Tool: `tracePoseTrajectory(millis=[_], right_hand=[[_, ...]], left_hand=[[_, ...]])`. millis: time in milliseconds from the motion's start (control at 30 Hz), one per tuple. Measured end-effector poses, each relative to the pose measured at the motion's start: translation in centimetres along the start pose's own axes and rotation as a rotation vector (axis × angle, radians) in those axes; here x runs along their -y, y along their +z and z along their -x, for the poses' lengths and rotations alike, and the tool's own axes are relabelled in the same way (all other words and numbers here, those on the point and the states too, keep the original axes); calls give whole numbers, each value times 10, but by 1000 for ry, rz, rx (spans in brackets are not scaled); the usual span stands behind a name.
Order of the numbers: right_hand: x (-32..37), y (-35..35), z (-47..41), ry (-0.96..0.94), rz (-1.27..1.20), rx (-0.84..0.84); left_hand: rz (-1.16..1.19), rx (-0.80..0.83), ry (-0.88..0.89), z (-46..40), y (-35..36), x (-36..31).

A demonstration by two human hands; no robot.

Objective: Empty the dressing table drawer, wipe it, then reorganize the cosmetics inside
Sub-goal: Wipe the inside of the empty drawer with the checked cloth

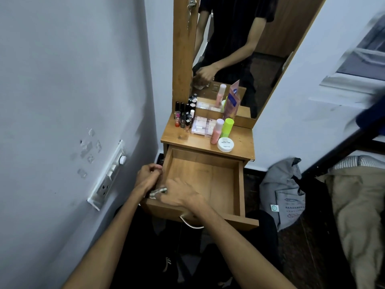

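We look down from head height at a small wooden dressing table (239,152) set in a corner, with its drawer (206,180) pulled fully out toward us. The drawer's wooden floor is bare as far as we can see; the near left corner is hidden by the hands.

The left hand (149,176) rests against the drawer's left wall with its fingers curled; we cannot tell whether it grips the wall or holds something. The right hand (181,193) lies knuckles up over the near left corner of the drawer, fingers bent downward. Between the two hands a small crumpled grey-white wad (158,191) shows (a cloth or tissue, we think, though it is too small to be sure), and the right hand seems to be touching it.

The cosmetics stand on the tabletop behind the drawer: a cluster of small dark bottles (184,116) at the back left, flat pale palettes (203,126) in the middle, a pink bottle (216,131), a lime green bottle (228,127), a round white jar (225,144) near the front edge, and a purple pouch (232,101) leaning on the mirror (270,38).

We judge the emptying done and the wiping in hand. Next, the wad needs sweeping across the floor and into the corners before anything returns.
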State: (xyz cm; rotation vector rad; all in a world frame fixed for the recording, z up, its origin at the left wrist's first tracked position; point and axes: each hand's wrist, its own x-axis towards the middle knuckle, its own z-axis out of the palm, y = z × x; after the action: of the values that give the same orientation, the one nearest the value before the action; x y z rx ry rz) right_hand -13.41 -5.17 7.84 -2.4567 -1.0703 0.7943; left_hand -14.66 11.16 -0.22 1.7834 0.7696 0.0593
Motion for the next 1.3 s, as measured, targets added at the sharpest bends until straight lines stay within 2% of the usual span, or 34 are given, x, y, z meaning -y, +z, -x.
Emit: tracePoseTrajectory(millis=[100,200,233,267,367,400,433,567,633,833,1033,1300], right_hand=[[-22,-20,31,106,-38,27],[-44,-54,61,197,-24,293],[-48,-63,68,228,16,279],[-50,-68,72,250,84,162],[-50,-61,55,219,187,-442],[-50,-55,44,166,210,-568],[-53,-48,29,112,258,-619],[-73,-35,-14,-71,581,-551],[-93,-33,-28,-103,767,-492],[-161,-45,-10,148,929,-361],[-193,-52,31,430,733,-337],[-187,-60,56,496,239,-466]], left_hand=[[-62,-9,17,6,1,-4],[-118,-54,55,15,5,-11],[-129,-66,62,19,6,-14],[-135,-79,70,22,8,-15],[-194,-110,111,31,14,-19],[-229,-113,126,34,15,-20],[-260,-114,135,37,15,-20],[-335,-82,151,40,14,-20],[-347,-62,166,39,13,-17],[-349,-59,198,36,14,-15],[-363,-69,213,39,16,-17],[-466,-76,242,42,18,-20]])
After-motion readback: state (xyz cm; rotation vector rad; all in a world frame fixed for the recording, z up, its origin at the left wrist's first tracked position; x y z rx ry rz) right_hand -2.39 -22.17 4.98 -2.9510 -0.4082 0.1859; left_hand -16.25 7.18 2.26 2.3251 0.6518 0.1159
